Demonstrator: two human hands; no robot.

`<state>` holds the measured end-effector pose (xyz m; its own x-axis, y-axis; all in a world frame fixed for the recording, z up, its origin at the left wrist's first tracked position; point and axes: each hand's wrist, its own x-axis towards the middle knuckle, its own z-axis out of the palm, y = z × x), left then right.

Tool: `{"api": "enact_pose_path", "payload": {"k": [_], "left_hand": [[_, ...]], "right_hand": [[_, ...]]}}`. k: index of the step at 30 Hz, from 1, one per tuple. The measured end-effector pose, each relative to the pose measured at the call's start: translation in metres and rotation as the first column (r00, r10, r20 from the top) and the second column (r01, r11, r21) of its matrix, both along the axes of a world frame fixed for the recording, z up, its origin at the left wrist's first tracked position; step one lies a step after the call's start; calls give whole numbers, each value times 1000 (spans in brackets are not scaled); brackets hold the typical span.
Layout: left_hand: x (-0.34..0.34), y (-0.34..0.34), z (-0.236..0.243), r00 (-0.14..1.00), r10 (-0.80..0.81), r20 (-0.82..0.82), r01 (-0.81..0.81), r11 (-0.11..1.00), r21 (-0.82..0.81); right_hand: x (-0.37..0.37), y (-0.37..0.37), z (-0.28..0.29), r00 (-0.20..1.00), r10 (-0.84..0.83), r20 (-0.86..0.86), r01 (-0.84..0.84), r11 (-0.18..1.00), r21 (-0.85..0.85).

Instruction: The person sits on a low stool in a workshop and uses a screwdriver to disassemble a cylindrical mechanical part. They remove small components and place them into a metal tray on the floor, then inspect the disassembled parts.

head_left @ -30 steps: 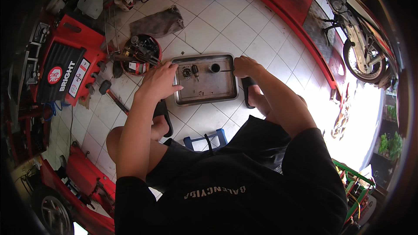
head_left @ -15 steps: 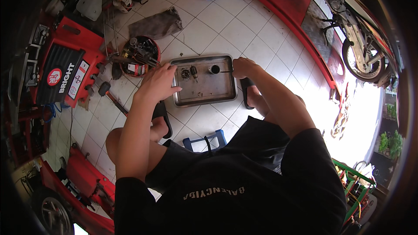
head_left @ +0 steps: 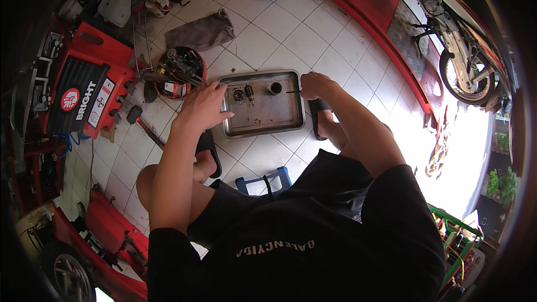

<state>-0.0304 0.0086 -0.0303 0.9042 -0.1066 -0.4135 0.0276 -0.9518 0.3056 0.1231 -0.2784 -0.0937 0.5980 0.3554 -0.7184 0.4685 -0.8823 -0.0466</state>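
A shallow metal tray lies on the floor between my feet. In it are a round metal part, a small dark cylindrical part, a short dark cup-shaped part and several tiny pieces. My left hand lies over the tray's left rim, fingers stretched and thumb apart. At the right rim, my right hand is closed. From it a thin dark rod reaches left over the tray, its tip near the cup-shaped part. The rod's other end is hidden in my fingers.
Beyond my left hand stands a round red container full of tools and parts. A hammer and a red machine are at the left. A grey cloth lies farther off. A motorcycle stands at the far right.
My right hand has shifted very slightly to the right, and the rod's tip has drawn back a little from the cup-shaped part. My left hand stays where it was.
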Motion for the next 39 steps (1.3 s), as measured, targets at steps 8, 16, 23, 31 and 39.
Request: {"api": "enact_pose_path", "payload": {"k": [8,16,23,31,39], "left_hand": [[0,-2,2,1000,-8,11,8,1000,10],[-1,-3,9,1000,-1,4,1,1000,3],[-3,1,1,996,-37,79,37,999,5],[0,-3,5,1000,-18,16,18,1000,2],[4,-5,7,999,-19,-45,19,1000,-11]], "right_hand": [[3,5,2,1000,16,13,-15,997,-70],[7,8,16,1000,1,18,1,996,-87],[8,8,30,999,-7,54,8,1000,-17],[8,3,-21,984,-3,179,-14,996,93],[0,8,-31,993,71,95,-76,996,55]]}}
